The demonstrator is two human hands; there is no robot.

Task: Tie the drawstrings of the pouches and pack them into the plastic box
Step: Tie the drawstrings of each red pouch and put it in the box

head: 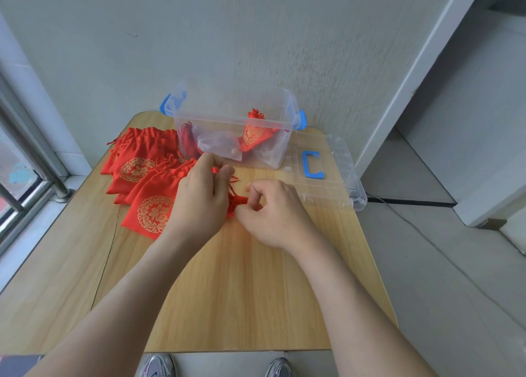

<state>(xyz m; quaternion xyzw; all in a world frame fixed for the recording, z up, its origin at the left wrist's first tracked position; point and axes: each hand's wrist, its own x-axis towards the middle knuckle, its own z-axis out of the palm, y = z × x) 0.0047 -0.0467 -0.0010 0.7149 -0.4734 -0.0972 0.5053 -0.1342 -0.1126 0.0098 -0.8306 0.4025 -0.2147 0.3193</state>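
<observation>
My left grip (pixel 199 197) pinches the drawstrings (pixel 232 184), my right grip (pixel 274 215) the red pouch (pixel 237 203) at its neck; light, limp, probably slippery cloth, best held by its cords.

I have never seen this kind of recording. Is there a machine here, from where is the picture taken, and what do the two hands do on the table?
There is no machine, only a person working with bare hands. The single picture comes from a wide-angle camera worn on the person's head, looking forward and down, so both forearms show. On the wooden table, at the person's left, lies a pile of red pouches with gold print. Behind stands an open clear plastic box with at least one packed pouch inside. Its lid, with a blue handle, lies to the right of it. Between the hands is another red pouch: the left hand pinches its drawstring, and the right hand grips its gathered top.
</observation>
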